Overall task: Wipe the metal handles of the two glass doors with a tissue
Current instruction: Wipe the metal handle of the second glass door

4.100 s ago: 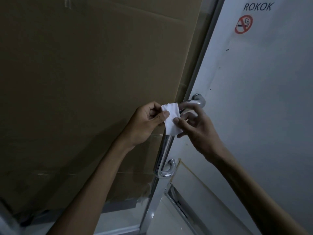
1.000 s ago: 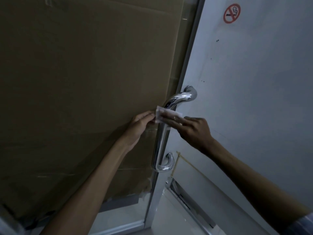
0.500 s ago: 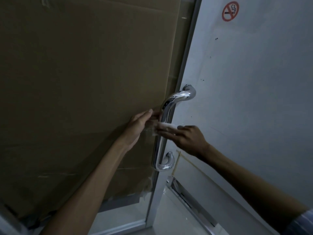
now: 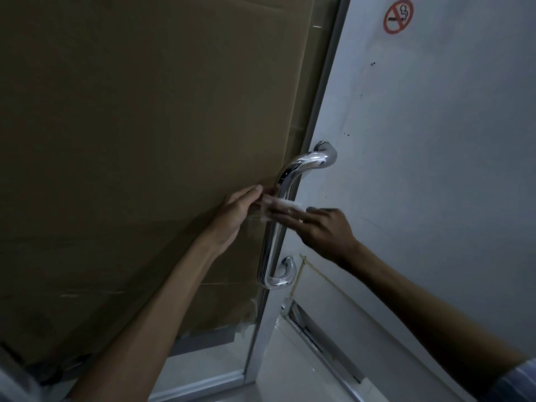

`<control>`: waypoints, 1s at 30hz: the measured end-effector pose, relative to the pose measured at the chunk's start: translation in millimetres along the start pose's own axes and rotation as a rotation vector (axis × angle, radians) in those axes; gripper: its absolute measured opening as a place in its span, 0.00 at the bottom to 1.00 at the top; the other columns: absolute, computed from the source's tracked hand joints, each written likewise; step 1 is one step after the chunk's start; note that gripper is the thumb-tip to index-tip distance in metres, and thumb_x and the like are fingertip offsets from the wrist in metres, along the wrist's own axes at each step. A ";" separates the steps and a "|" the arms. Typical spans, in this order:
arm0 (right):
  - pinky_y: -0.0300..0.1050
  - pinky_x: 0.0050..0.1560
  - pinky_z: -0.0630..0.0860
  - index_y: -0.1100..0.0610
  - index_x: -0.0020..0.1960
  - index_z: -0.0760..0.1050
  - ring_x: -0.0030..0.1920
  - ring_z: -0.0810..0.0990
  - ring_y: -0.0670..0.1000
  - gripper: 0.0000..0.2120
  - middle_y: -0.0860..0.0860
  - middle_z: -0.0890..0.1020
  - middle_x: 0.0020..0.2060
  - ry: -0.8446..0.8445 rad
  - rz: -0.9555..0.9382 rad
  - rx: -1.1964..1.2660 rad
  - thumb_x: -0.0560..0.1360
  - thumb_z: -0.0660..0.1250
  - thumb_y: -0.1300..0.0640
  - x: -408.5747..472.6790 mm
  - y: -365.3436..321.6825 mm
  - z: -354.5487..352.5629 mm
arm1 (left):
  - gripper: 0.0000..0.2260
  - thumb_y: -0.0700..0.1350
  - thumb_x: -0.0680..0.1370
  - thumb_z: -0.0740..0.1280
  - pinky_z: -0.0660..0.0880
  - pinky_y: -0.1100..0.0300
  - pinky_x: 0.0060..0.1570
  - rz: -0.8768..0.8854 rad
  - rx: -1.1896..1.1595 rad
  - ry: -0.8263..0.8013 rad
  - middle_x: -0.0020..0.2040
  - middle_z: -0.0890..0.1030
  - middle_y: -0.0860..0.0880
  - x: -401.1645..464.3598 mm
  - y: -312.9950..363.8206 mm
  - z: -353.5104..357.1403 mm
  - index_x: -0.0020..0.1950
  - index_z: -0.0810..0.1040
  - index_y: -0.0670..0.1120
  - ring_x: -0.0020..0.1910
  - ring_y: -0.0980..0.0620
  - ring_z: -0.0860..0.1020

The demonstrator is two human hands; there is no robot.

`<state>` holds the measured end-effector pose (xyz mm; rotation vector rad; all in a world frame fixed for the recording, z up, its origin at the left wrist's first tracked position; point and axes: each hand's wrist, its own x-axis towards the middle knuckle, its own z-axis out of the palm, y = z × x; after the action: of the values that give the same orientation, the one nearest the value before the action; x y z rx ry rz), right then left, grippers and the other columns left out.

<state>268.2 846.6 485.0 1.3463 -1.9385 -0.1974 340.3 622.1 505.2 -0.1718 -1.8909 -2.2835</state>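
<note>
Tissue (image 4: 282, 205) sits wrapped against the upright bar of the handle (image 4: 274, 227), about a third of the way down from its upper bend. I see my left hand (image 4: 236, 216) on the cardboard side of the bar, fingers reaching toward the tissue's left end; motion blur hides the tips, so I cannot tell whether they pinch it. My right hand (image 4: 324, 227) comes in from the white door (image 4: 435, 169) side, fingers stretched nearly straight and laid over the tissue, pressing it to the bar. The handle is polished metal, curved at top and bottom where it meets the door edge. Cardboard (image 4: 145, 140) covers the left door behind glass. A no-smoking sign (image 4: 398, 16) is stuck high on the white door. Pale floor (image 4: 278, 372) shows below, with a metal strip (image 4: 319, 338) along the door's foot.
</note>
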 end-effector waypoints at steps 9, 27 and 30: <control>0.45 0.29 0.74 0.44 0.82 0.60 0.30 0.76 0.51 0.32 0.55 0.82 0.66 -0.065 -0.021 -0.054 0.82 0.61 0.65 -8.1 -1.5 -0.3 | 0.15 0.46 0.87 0.60 0.67 0.43 0.76 0.004 -0.059 -0.040 0.64 0.84 0.41 -0.7 -10.7 -6.0 0.66 0.83 0.44 0.67 0.45 0.80; 0.46 0.30 0.79 0.45 0.78 0.70 0.34 0.82 0.53 0.24 0.55 0.85 0.60 0.078 0.100 -0.011 0.84 0.64 0.60 2.9 -0.3 -14.9 | 0.15 0.41 0.86 0.60 0.75 0.65 0.52 -0.001 -0.045 0.039 0.50 0.87 0.54 -4.8 -20.2 -4.0 0.52 0.86 0.51 0.51 0.60 0.83; 0.41 0.26 0.67 0.47 0.78 0.71 0.27 0.74 0.49 0.27 0.56 0.86 0.58 -0.071 -0.050 0.022 0.81 0.65 0.63 -17.2 -19.6 3.7 | 0.14 0.43 0.87 0.58 0.76 0.63 0.59 0.008 -0.003 -0.024 0.59 0.86 0.50 -8.7 -16.1 -5.3 0.61 0.84 0.48 0.60 0.56 0.82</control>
<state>283.1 851.8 463.9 1.4209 -1.9725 -0.2520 345.6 620.4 487.0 -0.2070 -1.8945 -2.2896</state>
